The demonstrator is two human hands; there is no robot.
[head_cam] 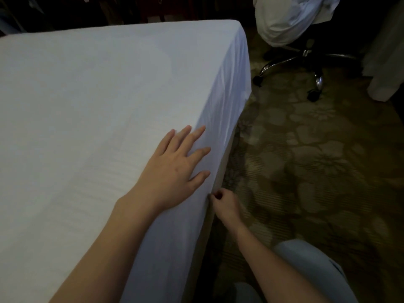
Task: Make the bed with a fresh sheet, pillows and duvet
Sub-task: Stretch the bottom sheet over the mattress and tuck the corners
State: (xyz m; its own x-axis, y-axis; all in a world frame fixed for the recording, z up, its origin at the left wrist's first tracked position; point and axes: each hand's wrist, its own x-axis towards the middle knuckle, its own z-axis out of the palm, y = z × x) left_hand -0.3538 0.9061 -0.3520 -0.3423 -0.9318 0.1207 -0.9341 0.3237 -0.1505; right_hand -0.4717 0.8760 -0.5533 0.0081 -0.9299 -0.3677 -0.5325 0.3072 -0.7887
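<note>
The smooth white cotton sheet [91, 110] covers the whole top of the bed and hangs down over its right side, where the cloth shows long slanting folds running toward the far right corner. Your left hand [175, 165] lies flat on the sheet at the right edge of the bed, fingers straight and spread, gripping nothing. Your right hand [225, 204] is lower, just beside the bed's side, with the fingers curled; the fingertips meet the lower hem of the sheet and seem to pinch it, though the dim light makes this hard to confirm. Under you lies a brown carpet with a pale flower pattern [306, 160]. Far right stands a black office chair with a chrome star base [306, 60], and crumpled white bedding [290, 20] is heaped on its seat.
</note>
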